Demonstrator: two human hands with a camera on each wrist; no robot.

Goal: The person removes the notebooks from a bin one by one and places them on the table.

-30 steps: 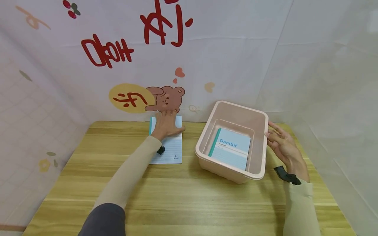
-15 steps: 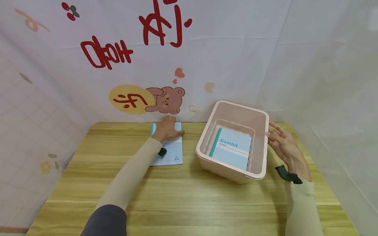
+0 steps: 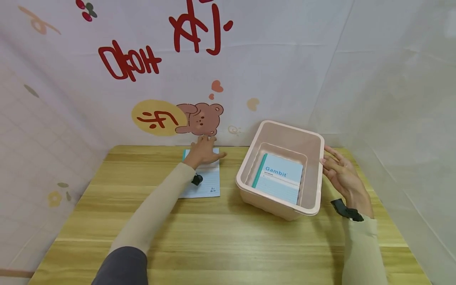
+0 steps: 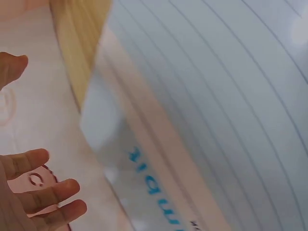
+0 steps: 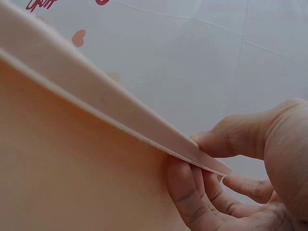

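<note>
In the head view a light-blue notebook with a teal spine lies on the table near the back edge. My left hand hovers over its far end with the fingers spread. The left wrist view has the left fingertips apart from the notebook cover, with nothing between them. To the right stands a pale pink plastic bin, and another light-blue notebook marked "Gambit" lies on its floor. My right hand pinches the bin's right rim, thumb above and fingers below.
The wooden table carries the notebook and the bin. A white printed cloth hangs right behind the table's back edge and along both sides. A bear drawing is printed on it just behind the left hand.
The left notebook's far edge has come down onto the table. My left hand has let go of it and risen slightly. The right hand and the bin have stayed put.
</note>
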